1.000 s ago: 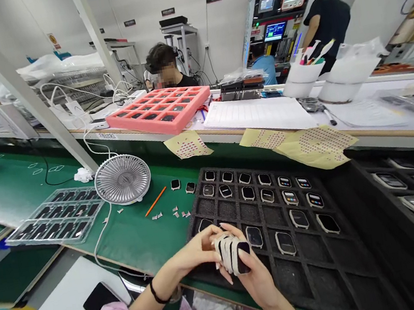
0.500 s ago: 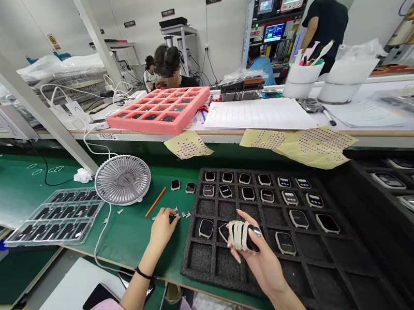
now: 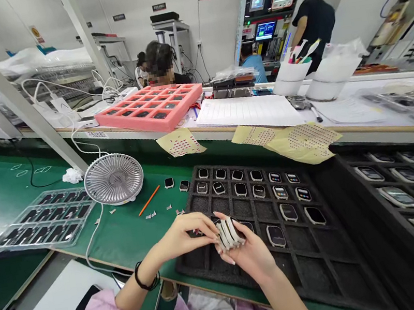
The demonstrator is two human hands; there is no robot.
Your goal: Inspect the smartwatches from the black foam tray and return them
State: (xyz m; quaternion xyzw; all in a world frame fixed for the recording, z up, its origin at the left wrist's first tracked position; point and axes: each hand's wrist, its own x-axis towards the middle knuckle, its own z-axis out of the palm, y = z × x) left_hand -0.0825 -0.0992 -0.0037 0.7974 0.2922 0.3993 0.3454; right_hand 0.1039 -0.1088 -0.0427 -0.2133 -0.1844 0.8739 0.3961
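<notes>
My right hand (image 3: 252, 255) is closed around a stack of smartwatches without straps (image 3: 228, 234), held on edge above the black foam tray (image 3: 214, 264). My left hand (image 3: 191, 233) meets the stack from the left, its thumb and fingers pinched together at the watches' edge. Whatever lies between those fingertips is too small or hidden to make out. Several smartwatches (image 3: 276, 236) rest in the tray's square pockets beyond and beside my hands. Small light pieces (image 3: 151, 215) are scattered on the green mat left of the tray, near an orange stick (image 3: 149, 201).
A grey fan (image 3: 114, 179) stands on the mat, with a clear tray of dark parts (image 3: 41, 223) to its left. Two loose watches (image 3: 169, 183) lie behind the foam tray. Another watch tray (image 3: 392, 183) is at right. On the shelf sits a pink foam tray (image 3: 170, 122).
My left hand has moved from the small pieces on the mat rightward to the watch stack. My right hand has brought the stack slightly left, and the view has shifted a little.
</notes>
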